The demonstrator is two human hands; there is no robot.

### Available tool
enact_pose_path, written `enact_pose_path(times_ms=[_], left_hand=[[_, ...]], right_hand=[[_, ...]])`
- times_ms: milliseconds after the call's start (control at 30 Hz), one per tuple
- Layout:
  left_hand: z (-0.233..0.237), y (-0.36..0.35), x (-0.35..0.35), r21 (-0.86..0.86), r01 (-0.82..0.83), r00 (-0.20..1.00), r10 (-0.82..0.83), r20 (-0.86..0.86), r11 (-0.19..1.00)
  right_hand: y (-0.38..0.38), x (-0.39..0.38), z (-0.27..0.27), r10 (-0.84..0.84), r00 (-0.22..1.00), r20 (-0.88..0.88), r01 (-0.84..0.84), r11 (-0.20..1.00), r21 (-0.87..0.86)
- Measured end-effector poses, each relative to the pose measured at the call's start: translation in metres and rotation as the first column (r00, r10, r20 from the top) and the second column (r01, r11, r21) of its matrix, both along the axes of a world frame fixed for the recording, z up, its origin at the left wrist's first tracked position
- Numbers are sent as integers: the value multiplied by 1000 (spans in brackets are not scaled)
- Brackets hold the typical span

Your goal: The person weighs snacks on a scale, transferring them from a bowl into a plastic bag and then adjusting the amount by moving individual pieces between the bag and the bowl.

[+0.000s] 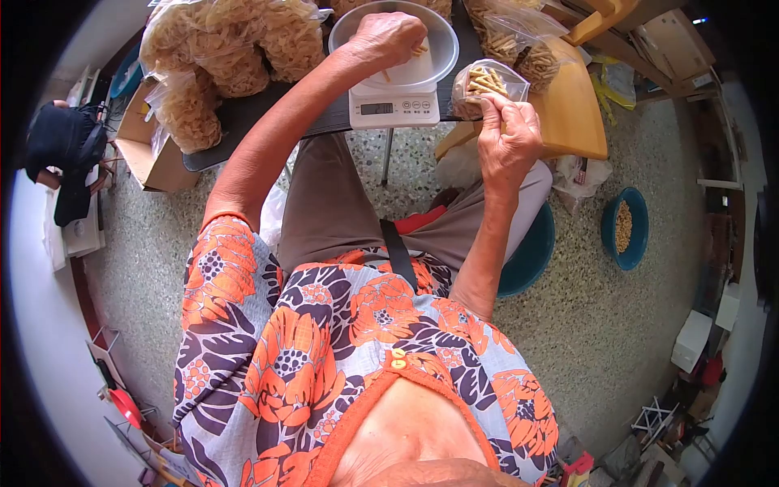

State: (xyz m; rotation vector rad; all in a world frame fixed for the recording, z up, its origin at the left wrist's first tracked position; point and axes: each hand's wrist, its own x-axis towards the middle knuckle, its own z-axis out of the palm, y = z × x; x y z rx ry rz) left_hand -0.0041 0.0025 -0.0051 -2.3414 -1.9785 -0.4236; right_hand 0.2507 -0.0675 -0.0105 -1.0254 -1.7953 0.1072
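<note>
My left hand [389, 39] is inside a clear round plastic bowl [448, 50], its fingers curled together around a few short tan sticks [419, 50]. Under the bowl is a white digital scale [422, 117] with a lit display, its digits hard to read. My right hand [510, 138] pinches the near side of a small clear plastic bag [516, 79], thumb and fingers together. Several pale tan sticks [487, 81] lie in the bag's open mouth. The fingertips of my left hand are partly hidden.
Filled clear bags [235, 40] are piled at the dark table's left; more bags of sticks [535, 65] lie right, by a wooden chair [580, 114]. A teal basin [625, 207] holding small tan pieces stands on the floor, another [531, 256] beside my leg. A cardboard box [138, 150] stands left.
</note>
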Motion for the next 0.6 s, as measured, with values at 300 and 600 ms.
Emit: enact_pose_path(times_ms=[300,600], left_hand=[[-8,8,2,-15,14,998,-15,-54,1000],[33,-26,-6,-196,321,206,133,969,927]], right_hand=[[1,-2,2,-13,1000,22,12,1000,8],[1,-1,2,-13,999,32,13,1000,19]])
